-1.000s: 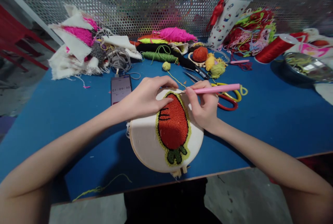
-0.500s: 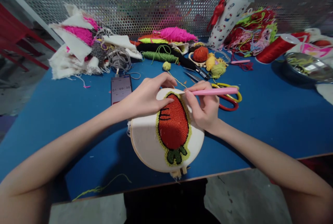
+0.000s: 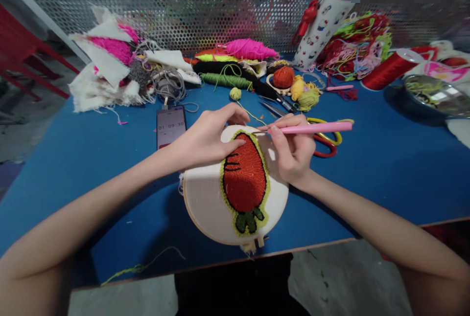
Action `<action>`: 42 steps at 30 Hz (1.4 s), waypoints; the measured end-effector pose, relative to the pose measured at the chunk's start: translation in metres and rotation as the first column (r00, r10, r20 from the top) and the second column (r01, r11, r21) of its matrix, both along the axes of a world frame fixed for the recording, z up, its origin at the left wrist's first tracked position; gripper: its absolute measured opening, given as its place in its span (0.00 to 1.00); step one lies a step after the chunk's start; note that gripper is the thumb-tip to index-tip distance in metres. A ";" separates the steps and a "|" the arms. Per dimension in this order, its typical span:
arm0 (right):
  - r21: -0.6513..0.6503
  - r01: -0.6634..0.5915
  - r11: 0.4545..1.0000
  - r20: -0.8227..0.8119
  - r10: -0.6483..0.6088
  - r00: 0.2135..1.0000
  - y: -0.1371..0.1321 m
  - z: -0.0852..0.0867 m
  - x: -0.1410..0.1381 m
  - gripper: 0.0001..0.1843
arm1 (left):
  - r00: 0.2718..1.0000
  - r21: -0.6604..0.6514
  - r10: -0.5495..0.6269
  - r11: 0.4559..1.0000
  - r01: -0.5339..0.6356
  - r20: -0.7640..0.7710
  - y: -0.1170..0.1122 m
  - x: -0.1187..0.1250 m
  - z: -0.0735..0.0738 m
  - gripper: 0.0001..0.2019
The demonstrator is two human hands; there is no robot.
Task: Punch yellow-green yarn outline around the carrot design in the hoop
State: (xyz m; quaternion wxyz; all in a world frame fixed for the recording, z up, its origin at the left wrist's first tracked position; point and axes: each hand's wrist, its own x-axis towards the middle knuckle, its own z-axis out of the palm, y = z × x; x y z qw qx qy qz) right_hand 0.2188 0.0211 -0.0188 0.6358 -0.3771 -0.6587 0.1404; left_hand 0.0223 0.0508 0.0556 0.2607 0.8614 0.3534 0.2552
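My left hand (image 3: pixel 211 135) grips the far side of a round embroidery hoop (image 3: pixel 191 218), its thumb lying on the stitching and its other fingers over the far edge, partly hidden. White fabric (image 3: pixel 203 193) fills the hoop. On it is a looped-yarn carrot (image 3: pixel 244 184), orange-red with a black outline, green leaves and a yellow-green border. Closed around a pink-handled punch needle (image 3: pixel 312 128), my right hand (image 3: pixel 295 152) is at the hoop's upper right. The needle's tip is at the carrot's top border. Yellow-green yarn runs from a small ball (image 3: pixel 235 93) toward the needle.
Behind the right hand lie scissors (image 3: pixel 325 152) with red and yellow handles. A phone (image 3: pixel 171 125) is left of the hoop. Yarn bundles (image 3: pixel 251 49), fabric scraps (image 3: pixel 106 79), a tumbler (image 3: pixel 319 27), red thread spool (image 3: pixel 391 69) and metal bowl (image 3: pixel 436 96) line the back.
My right hand and the punch needle have shifted slightly right, showing more of the needle's metal shaft. My left hand and the hoop stay nearly still.
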 end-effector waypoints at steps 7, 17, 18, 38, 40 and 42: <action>0.038 0.026 0.999 0.081 -0.029 0.996 -0.001 0.006 -0.006 0.03 | 1.000 0.011 0.010 1.000 -0.010 0.002 -0.001 0.001 -0.001 0.12; 0.064 0.018 0.998 0.239 -0.033 0.970 -0.002 0.015 -0.009 0.05 | 1.000 0.034 -0.003 0.999 0.003 0.022 -0.003 0.002 0.003 0.11; 0.059 -0.008 0.998 0.285 -0.009 0.958 -0.002 0.015 -0.009 0.06 | 1.000 0.041 -0.003 0.999 0.002 0.017 -0.004 0.002 0.003 0.11; 0.056 0.001 0.998 0.054 -0.004 0.999 -0.001 0.007 -0.004 0.03 | 0.999 0.006 0.020 1.000 -0.020 -0.048 -0.003 0.001 0.003 0.12; 0.052 0.004 0.999 0.051 -0.006 0.999 -0.001 0.007 -0.004 0.03 | 0.999 0.001 0.021 1.000 -0.021 -0.047 -0.002 0.001 0.002 0.12; 0.032 0.003 0.999 0.034 -0.004 0.999 -0.001 0.006 -0.004 0.03 | 0.999 0.001 0.024 1.000 -0.024 -0.045 -0.002 0.001 0.002 0.12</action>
